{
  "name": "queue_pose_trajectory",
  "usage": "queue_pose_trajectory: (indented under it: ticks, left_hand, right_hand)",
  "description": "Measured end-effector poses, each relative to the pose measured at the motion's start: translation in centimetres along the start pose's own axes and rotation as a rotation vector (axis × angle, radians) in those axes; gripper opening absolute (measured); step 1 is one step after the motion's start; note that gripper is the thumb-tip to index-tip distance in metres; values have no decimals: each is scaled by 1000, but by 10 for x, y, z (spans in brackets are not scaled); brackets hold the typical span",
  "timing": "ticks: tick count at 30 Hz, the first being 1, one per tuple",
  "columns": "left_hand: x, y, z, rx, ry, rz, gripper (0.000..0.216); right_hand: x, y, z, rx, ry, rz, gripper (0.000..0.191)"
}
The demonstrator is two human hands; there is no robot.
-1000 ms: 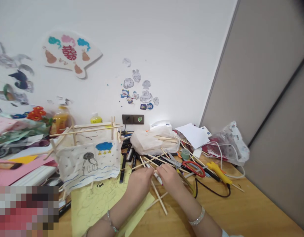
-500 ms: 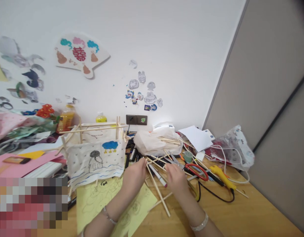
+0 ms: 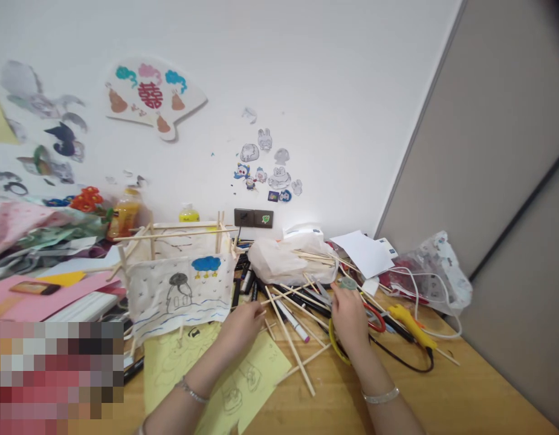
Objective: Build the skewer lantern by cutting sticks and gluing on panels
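Lying just right of the drawn-on white paper lantern (image 3: 179, 290), thin pale wooden sticks (image 3: 298, 362) looked light, stiff and snappable, best pinched mid-length. Your left hand (image 3: 243, 323) curled loosely over them, grip unclear. Your right hand (image 3: 349, 314), farther right, stretched open-fingered beside a small green round cap (image 3: 348, 282).

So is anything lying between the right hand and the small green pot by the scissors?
Nothing visible does. The right hand reaches right up to the small green pot; contact is unclear. The red-handled scissors lie just right of the hand, the wooden sticks to its left.
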State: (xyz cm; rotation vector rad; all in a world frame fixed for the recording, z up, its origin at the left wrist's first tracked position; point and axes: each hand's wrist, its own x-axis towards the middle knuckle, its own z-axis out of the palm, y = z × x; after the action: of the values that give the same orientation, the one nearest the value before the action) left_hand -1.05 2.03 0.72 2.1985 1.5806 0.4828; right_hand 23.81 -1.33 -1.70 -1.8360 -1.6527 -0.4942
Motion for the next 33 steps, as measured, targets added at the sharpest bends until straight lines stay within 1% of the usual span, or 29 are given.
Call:
queue_pose_trajectory:
  ticks: [2,5,8,10,13,16,20,24,26,27,28,30,33]
  left_hand:
    - [-1,-1,4,45,-4,17,19]
    - [-3,-1,10,7,-21,61,20]
    - [-4,2,13,19,-15,69,19]
    - [-6,5,13,49,-3,71,16]
    - [-9,6,12,72,12,101,15]
    - [-8,2,16,149,17,108,18]
    - [-4,-1,19,261,-29,41,20]
    - [-4,3,18,277,-33,39,23]
    - [-5,5,16,265,-43,41,24]
    - [-5,6,15,257,-57,33,24]
    - [-5,7,15,250,-74,21,25]
    - [-5,8,15,235,-99,1,26]
    - [-5,9,16,202,-121,-3,29]
  right_hand:
    - [-1,-4,-1,32,13,-18,33]
    - [-3,-13,-2,150,29,-45,29]
    - [-5,-23,-3,254,15,-94,28]
    - [-7,-31,-4,294,-38,-141,24]
    - [-14,-46,-5,318,-198,-214,13]
    - [-23,-60,-4,273,-320,-248,12]
    - [-32,-69,2,214,-401,-244,14]
    - [-31,-71,0,237,-413,-242,18]
    - [-18,-65,-5,231,-395,-198,19]
    - [-6,-60,-7,211,-381,-160,20]
    - [9,-52,-9,158,-370,-102,21]
    - [45,-33,-9,91,-342,-39,24]
    - [101,-2,2,-21,-352,63,23]
